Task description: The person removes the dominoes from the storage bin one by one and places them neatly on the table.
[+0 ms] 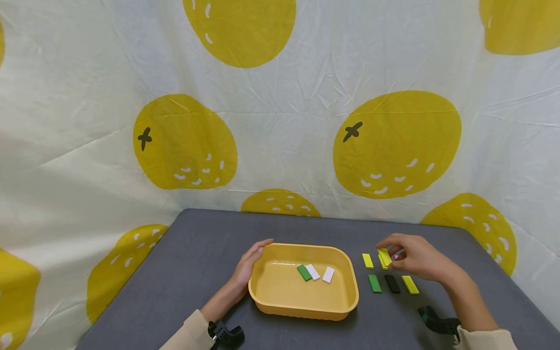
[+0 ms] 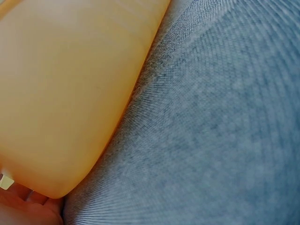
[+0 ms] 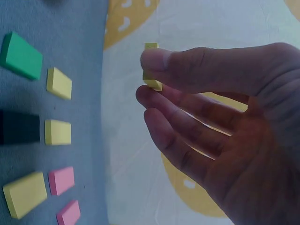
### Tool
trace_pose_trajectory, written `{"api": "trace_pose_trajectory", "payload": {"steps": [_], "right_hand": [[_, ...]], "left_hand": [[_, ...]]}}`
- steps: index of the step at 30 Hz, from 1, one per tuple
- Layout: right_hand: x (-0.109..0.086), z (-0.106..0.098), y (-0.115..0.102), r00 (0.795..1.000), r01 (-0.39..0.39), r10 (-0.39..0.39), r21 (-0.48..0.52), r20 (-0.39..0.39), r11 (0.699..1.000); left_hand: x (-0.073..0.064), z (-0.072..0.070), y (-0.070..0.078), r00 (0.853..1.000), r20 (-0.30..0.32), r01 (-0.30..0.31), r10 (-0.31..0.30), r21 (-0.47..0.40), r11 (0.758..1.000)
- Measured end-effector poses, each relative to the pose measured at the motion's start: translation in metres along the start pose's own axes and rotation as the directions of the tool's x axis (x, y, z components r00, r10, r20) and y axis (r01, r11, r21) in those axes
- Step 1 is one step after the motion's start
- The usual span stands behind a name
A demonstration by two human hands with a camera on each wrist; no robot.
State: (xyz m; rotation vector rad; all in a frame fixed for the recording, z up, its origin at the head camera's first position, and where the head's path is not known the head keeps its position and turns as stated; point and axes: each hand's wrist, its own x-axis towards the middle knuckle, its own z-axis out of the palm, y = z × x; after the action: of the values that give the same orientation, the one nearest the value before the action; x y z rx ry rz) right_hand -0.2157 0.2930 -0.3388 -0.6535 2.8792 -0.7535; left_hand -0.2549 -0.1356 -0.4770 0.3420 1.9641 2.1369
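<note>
My right hand [image 1: 417, 255] pinches a small yellow block [image 3: 153, 85] between thumb and fingertips, raised above the table. Below it lies a row of blocks: a yellow block [image 3: 59, 84], another yellow one and two pink blocks [image 3: 61, 180]. Nearer me are a green block [image 1: 374, 283], a black block [image 1: 392, 283] and a yellow block [image 1: 410, 285]. My left hand [image 1: 245, 270] holds a yellow plastic basin [image 1: 302, 311] at its left side, with fingers round the far left corner. Inside the basin lie a green block [image 1: 304, 272] and two white blocks [image 1: 328, 274].
Everything stands on a dark grey cloth-covered table [image 1: 210, 243]. A white curtain [image 1: 284, 146] printed with yellow fruit hangs behind it and along the sides. The basin stands left of the block rows.
</note>
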Motion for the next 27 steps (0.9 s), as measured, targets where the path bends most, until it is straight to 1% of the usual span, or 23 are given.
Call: {"api": "trace_pose_trajectory", "payload": {"steps": [6, 11, 14, 18, 22, 24, 27], "right_hand": [[-0.009, -0.009, 0.017, 0.997, -0.068, 0.068, 0.028, 0.026, 0.997], [-0.014, -0.017, 0.033, 0.99, -0.131, 0.13, 0.023, 0.052, 0.991], [-0.016, -0.022, 0.043, 0.986, -0.154, 0.153, 0.016, 0.061, 0.988], [-0.02, -0.025, 0.057, 0.978, -0.192, 0.19, 0.011, 0.08, 0.981], [-0.023, -0.026, 0.07, 0.964, -0.242, 0.238, 0.024, 0.117, 0.97], [-0.025, -0.026, 0.076, 0.959, -0.256, 0.249, 0.038, 0.139, 0.966], [-0.027, -0.024, 0.085, 0.955, -0.256, 0.24, 0.07, 0.173, 0.964]], "left_hand": [[0.0, 0.0, 0.0, 1.0, -0.001, 0.007, -0.007, 0.005, 1.0], [0.0, 0.0, 0.001, 1.0, -0.003, 0.007, -0.007, 0.014, 1.0], [0.0, 0.0, 0.001, 1.0, -0.006, 0.005, -0.005, 0.013, 1.0], [0.0, -0.001, 0.001, 1.0, -0.006, 0.009, -0.009, 0.012, 1.0], [0.0, -0.001, 0.001, 1.0, -0.001, 0.01, -0.01, 0.015, 1.0], [-0.001, -0.001, 0.001, 1.0, 0.0, 0.009, -0.009, 0.008, 1.0], [-0.001, 0.0, 0.002, 1.0, 0.002, 0.008, -0.008, 0.0, 1.0]]}}
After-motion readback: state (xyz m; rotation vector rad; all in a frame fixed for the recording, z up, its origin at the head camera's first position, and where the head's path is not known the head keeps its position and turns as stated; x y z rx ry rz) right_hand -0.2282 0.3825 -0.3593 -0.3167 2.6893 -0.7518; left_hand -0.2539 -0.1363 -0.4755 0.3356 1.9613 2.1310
